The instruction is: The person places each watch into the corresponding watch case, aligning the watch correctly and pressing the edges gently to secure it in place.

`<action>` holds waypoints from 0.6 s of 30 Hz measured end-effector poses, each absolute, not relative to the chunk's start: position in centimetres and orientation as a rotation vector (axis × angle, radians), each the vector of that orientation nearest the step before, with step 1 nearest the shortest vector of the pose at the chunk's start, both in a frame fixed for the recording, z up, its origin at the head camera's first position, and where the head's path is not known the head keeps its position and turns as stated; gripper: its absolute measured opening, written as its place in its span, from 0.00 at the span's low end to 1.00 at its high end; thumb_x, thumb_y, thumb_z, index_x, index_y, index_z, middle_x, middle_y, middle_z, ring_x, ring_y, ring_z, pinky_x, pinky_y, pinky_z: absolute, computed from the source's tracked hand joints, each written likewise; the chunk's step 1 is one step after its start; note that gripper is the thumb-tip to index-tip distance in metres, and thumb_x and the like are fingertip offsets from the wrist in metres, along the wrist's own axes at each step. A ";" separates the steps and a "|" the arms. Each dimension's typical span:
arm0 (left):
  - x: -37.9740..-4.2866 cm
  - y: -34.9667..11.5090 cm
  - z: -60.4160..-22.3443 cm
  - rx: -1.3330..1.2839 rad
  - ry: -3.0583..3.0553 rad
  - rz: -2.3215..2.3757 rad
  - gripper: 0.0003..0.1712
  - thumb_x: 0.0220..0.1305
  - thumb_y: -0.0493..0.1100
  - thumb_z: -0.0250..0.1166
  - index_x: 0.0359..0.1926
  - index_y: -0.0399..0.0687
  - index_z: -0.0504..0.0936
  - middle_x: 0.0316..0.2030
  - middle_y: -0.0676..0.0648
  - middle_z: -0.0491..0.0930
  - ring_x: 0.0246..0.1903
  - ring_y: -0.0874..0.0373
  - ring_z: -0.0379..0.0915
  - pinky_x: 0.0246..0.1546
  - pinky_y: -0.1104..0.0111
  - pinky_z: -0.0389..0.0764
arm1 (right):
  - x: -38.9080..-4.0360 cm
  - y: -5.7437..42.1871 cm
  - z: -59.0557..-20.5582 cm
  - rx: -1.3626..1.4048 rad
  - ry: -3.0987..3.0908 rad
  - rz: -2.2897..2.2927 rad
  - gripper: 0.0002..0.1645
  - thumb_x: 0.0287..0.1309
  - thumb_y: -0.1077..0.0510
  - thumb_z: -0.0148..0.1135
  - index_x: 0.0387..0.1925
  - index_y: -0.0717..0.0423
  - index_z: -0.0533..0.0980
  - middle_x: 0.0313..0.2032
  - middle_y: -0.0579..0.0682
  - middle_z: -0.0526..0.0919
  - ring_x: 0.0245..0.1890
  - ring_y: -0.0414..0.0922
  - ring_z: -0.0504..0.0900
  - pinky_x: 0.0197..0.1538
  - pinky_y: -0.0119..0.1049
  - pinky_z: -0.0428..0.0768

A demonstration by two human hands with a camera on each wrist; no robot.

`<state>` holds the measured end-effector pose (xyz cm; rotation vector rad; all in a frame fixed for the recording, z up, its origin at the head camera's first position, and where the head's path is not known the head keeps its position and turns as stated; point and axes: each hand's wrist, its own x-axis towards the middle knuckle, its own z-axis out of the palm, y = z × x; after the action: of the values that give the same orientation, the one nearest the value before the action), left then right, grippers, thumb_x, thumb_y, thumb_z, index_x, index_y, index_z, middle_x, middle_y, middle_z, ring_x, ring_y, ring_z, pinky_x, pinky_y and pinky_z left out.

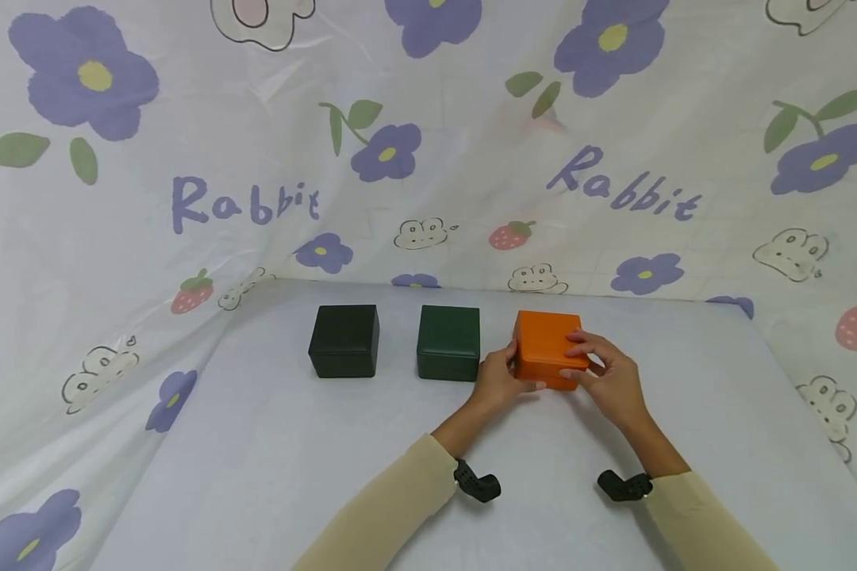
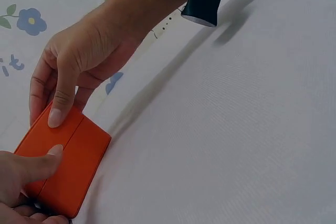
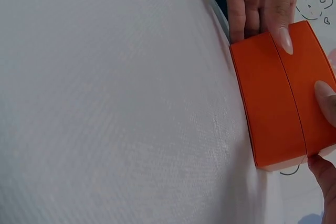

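Note:
An orange box (image 1: 547, 337) stands on the white surface at the right end of a row. My left hand (image 1: 498, 382) holds its left side, thumb across the front face. On the opposite side, my right hand (image 1: 614, 385) grips the box, with its thumb on the front and a finger at the top edge. A thin seam crosses the front of the orange box (image 3: 275, 98) in the right wrist view, and its lid looks closed. The left wrist view shows both thumbs on the same face of the orange box (image 2: 79, 166).
A dark green box (image 1: 448, 341) stands just left of the left hand, and a black box (image 1: 344, 341) is farther left. Behind them hangs a white curtain (image 1: 428, 190) printed with flowers and rabbits. Each wrist carries a black strap device (image 1: 477, 482).

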<state>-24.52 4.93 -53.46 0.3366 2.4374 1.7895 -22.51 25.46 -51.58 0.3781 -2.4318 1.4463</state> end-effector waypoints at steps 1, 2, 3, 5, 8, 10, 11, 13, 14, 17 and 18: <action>-24.5 4.9 -53.4 0.336 2.434 1.787 0.50 0.55 0.40 0.79 0.75 0.36 0.63 0.71 0.45 0.68 0.69 0.56 0.67 0.66 0.65 0.72 | -22.5 25.4 -51.5 0.377 -2.440 1.438 0.16 0.52 0.73 0.74 0.44 0.63 0.83 0.62 0.56 0.79 0.67 0.57 0.72 0.58 0.33 0.78; -24.5 4.8 -53.4 0.333 2.428 1.791 0.50 0.55 0.40 0.79 0.75 0.37 0.63 0.71 0.45 0.68 0.69 0.56 0.67 0.66 0.65 0.72 | -22.4 25.3 -51.4 0.376 -2.445 1.431 0.16 0.53 0.72 0.74 0.44 0.62 0.83 0.63 0.54 0.79 0.68 0.55 0.72 0.59 0.36 0.78; -24.5 4.7 -53.4 0.330 2.415 1.802 0.50 0.56 0.40 0.78 0.75 0.37 0.63 0.71 0.45 0.67 0.69 0.55 0.67 0.66 0.65 0.72 | -22.4 25.3 -51.4 0.377 -2.451 1.425 0.16 0.53 0.71 0.74 0.44 0.61 0.83 0.63 0.53 0.78 0.68 0.55 0.71 0.59 0.38 0.78; -24.4 4.7 -53.5 0.317 2.389 1.825 0.48 0.58 0.40 0.77 0.75 0.36 0.62 0.72 0.44 0.67 0.69 0.55 0.66 0.66 0.64 0.72 | -22.3 25.2 -51.3 0.381 -2.461 1.411 0.16 0.53 0.70 0.74 0.44 0.59 0.83 0.63 0.52 0.78 0.69 0.54 0.71 0.59 0.42 0.77; -24.3 4.7 -53.6 0.288 2.351 1.852 0.48 0.59 0.40 0.76 0.75 0.36 0.62 0.72 0.44 0.66 0.70 0.55 0.65 0.66 0.65 0.72 | -22.2 25.2 -51.3 0.380 -2.467 1.414 0.16 0.53 0.70 0.75 0.44 0.59 0.83 0.63 0.52 0.78 0.69 0.55 0.71 0.59 0.45 0.77; -24.3 4.7 -53.7 0.276 2.333 1.857 0.48 0.60 0.40 0.76 0.75 0.37 0.62 0.72 0.46 0.66 0.70 0.56 0.65 0.66 0.64 0.72 | -22.2 25.3 -51.4 0.380 -2.478 1.400 0.16 0.52 0.70 0.75 0.44 0.58 0.83 0.63 0.52 0.78 0.69 0.54 0.71 0.59 0.47 0.77; -24.3 4.6 -53.7 0.280 2.326 1.860 0.47 0.60 0.40 0.76 0.76 0.38 0.62 0.72 0.46 0.66 0.70 0.56 0.65 0.66 0.64 0.72 | -22.3 25.3 -51.4 0.384 -2.479 1.396 0.16 0.52 0.70 0.75 0.44 0.58 0.83 0.63 0.51 0.78 0.69 0.54 0.71 0.59 0.49 0.77; -24.3 4.6 -53.7 0.290 2.317 1.868 0.47 0.62 0.41 0.75 0.76 0.40 0.62 0.73 0.47 0.66 0.70 0.57 0.65 0.67 0.63 0.71 | -22.4 25.4 -51.4 0.390 -2.484 1.383 0.16 0.52 0.70 0.75 0.43 0.58 0.83 0.63 0.51 0.78 0.69 0.54 0.71 0.59 0.51 0.77; -24.3 4.5 -53.7 0.298 2.312 1.873 0.46 0.62 0.42 0.74 0.76 0.40 0.62 0.73 0.48 0.66 0.70 0.57 0.65 0.67 0.63 0.71 | -22.4 25.4 -51.3 0.394 -2.485 1.376 0.16 0.52 0.70 0.75 0.43 0.58 0.83 0.63 0.51 0.78 0.68 0.54 0.71 0.59 0.52 0.77; -24.2 4.4 -53.5 0.317 2.307 1.874 0.44 0.65 0.43 0.72 0.76 0.42 0.61 0.73 0.48 0.65 0.70 0.58 0.64 0.68 0.64 0.70 | -22.4 25.5 -51.2 0.405 -2.487 1.365 0.15 0.54 0.69 0.74 0.43 0.58 0.83 0.63 0.52 0.78 0.69 0.55 0.71 0.59 0.55 0.77; -24.1 4.3 -53.3 0.320 2.308 1.868 0.44 0.65 0.43 0.72 0.77 0.42 0.61 0.73 0.49 0.65 0.70 0.58 0.64 0.68 0.65 0.70 | -22.3 25.5 -51.1 0.404 -2.486 1.365 0.14 0.55 0.69 0.74 0.43 0.58 0.83 0.63 0.52 0.78 0.69 0.55 0.71 0.59 0.56 0.77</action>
<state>-24.11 4.32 -53.33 0.3196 2.3080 1.8683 -22.34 25.46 -51.10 0.4040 -2.4861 1.3652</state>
